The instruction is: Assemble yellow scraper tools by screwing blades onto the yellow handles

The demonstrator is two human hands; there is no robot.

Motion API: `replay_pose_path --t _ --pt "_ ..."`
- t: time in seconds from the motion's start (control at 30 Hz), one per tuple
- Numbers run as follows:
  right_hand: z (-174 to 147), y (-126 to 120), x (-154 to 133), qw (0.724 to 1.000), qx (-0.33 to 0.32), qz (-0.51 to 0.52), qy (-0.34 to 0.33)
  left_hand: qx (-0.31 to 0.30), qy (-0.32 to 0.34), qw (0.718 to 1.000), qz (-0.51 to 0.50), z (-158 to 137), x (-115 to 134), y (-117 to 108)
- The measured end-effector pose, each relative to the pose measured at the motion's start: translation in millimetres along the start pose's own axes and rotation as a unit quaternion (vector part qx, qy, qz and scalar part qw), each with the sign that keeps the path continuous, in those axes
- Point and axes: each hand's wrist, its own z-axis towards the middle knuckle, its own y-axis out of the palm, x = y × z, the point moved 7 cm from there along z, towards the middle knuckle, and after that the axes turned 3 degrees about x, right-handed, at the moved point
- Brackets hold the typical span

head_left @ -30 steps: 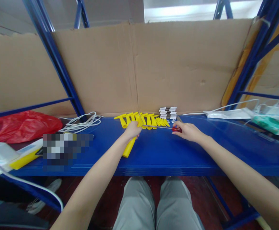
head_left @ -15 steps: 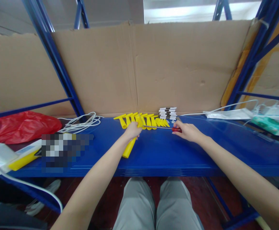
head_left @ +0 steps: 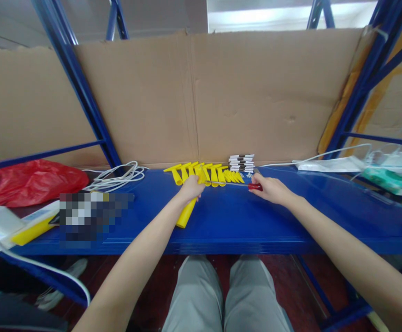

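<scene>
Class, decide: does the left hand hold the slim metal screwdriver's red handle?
No: the right hand holds that red handle, while the left hand grips a yellow tubular piece.

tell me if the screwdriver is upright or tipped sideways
Sideways: the screwdriver runs nearly level from the right grip toward the left grip.

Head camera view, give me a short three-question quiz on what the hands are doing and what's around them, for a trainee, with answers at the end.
1. Multiple choice: What colour is the handle of the screwdriver in the right hand?
a) green
b) red
c) white

2. True or false: The left hand is empty.

3. Fill in the blank: The red bag lies toward the person's ____ side.

Key:
1. b) red
2. False; it grips a yellow piece.
3. left
</scene>
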Motion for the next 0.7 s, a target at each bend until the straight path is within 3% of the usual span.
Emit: replay_pose_path --t 0.4,0.7 --pt "1.0 0.1 -2.7 1.000 -0.003 -0.007 -0.005 0.004 0.003 1.000 -0.005 1.3 -0.9 1.0" --pt "-1.2 -8.0 -2.3 0.999 0.030 -0.030 -0.025 0.003 0.001 1.000 -0.016 -0.1 0.0 1.1"
